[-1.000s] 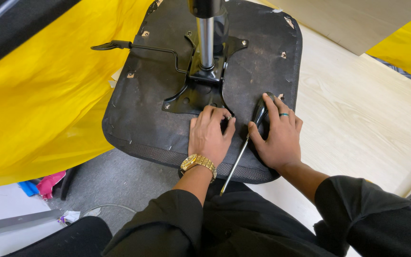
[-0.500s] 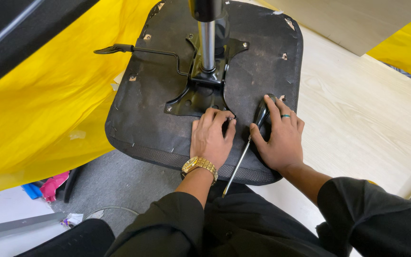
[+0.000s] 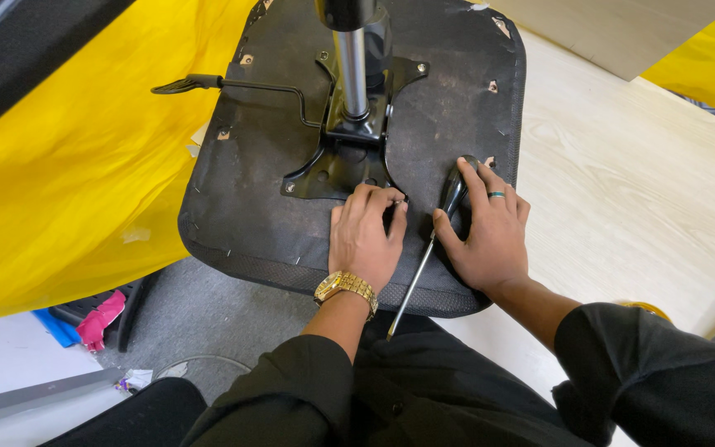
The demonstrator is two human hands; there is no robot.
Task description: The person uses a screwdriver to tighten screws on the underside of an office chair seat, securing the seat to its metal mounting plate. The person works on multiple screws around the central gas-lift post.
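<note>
An upturned black chair seat lies on the floor with its underside facing me. A black metal mechanism plate and a chrome gas column stand at its centre. My left hand, wearing a gold watch, rests on the seat with its fingers curled at the plate's near corner; the fingertips are hidden. My right hand, with a ring, grips the black handle of a screwdriver. The shaft of the tool points back toward my body.
A thin black lever sticks out left from the mechanism. Yellow cloth lies left of the seat, pale wood flooring to the right. Pink and blue items sit on grey carpet at lower left.
Both hands keep their places on the seat and the screwdriver. Only my view has shifted slightly.
</note>
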